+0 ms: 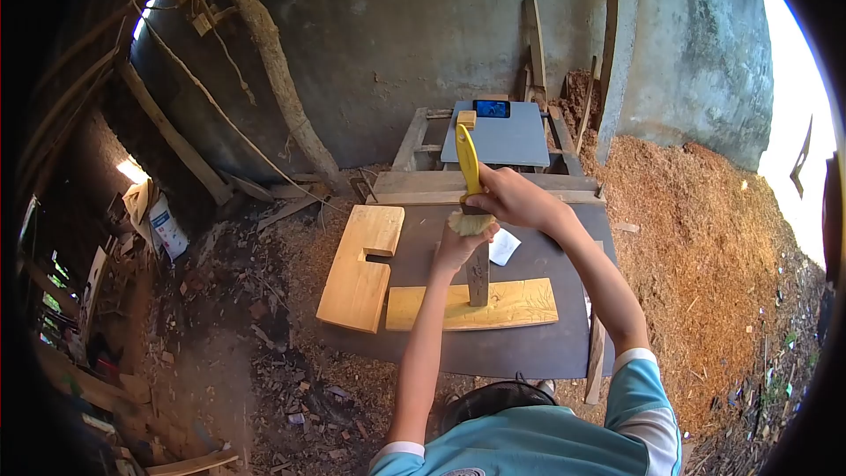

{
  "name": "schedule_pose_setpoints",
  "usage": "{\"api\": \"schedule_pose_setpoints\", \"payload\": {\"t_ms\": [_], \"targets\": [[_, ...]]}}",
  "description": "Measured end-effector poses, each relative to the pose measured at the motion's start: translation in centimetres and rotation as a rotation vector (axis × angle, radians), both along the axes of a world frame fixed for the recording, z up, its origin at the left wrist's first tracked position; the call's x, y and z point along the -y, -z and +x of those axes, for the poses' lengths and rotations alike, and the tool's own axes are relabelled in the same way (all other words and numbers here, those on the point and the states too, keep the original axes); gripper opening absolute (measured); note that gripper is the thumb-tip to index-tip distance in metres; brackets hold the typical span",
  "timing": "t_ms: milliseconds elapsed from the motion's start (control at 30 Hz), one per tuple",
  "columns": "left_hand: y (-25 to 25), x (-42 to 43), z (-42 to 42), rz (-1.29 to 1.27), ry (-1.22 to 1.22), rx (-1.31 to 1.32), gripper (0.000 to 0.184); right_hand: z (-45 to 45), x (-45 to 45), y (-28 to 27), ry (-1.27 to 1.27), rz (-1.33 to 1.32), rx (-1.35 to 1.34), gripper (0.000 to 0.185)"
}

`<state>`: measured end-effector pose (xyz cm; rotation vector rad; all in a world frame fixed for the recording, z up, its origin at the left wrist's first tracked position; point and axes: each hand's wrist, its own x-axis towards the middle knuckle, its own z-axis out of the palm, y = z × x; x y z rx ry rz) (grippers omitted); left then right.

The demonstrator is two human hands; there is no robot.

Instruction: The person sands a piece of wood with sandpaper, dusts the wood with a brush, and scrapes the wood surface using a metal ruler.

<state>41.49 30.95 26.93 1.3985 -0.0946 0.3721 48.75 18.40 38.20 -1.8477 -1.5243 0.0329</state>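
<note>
My right hand (pixel 511 197) grips a paintbrush (pixel 468 159) near its base, with the yellow handle pointing up and away. The pale bristles (pixel 471 224) hang right over my left hand (pixel 462 249) and hide part of its fingers. My left hand is closed around the upper part of a narrow upright wooden piece (pixel 478 280). That piece's lower end rests on a flat yellowish board (pixel 520 303) lying across the dark tabletop (pixel 467 354). Just right of my left hand lies a white folded piece (pixel 504 247), maybe paper or cloth.
To the left on the table lies a thick notched wooden block (pixel 352 273). Planks (pixel 529 185) run along the table's far edge. Beyond them, a grey board (pixel 511 137) carries a phone (pixel 492 108) and a small wood block (pixel 466 119). Sawdust (pixel 696 238) is heaped at right.
</note>
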Motion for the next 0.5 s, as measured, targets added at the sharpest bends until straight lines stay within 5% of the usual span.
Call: {"api": "schedule_pose_setpoints", "payload": {"t_ms": [200, 233, 300, 367, 467, 500], "targets": [[-0.3, -0.3, -0.1, 0.046, -0.027, 0.099, 0.024, 0.2, 4.3, -1.2, 0.212, -0.277, 0.267, 0.021], [0.0, -0.8, -0.2, -0.116, 0.045, 0.093, 0.027, 0.3, 5.1, -1.3, 0.263, -0.357, 0.349, 0.020], [0.5, -2.1, -0.1, -0.425, 0.193, 0.085, 0.038, 0.1, 5.9, -0.1, 0.129, 0.103, 0.122, 0.019], [0.2, -2.4, 0.4, -0.363, 0.124, 0.000, 0.050, -1.4, 5.3, 0.4, 0.039, 0.500, 0.121, 0.019], [-0.1, -1.4, 0.4, -0.353, -0.059, -0.123, 0.048, -2.6, 3.6, 3.6, -0.025, 0.474, 0.257, 0.020], [0.1, -1.5, 0.5, -0.334, -0.013, -0.093, 0.047, -2.9, 3.4, 5.1, -0.047, 0.264, 0.155, 0.018]]}}
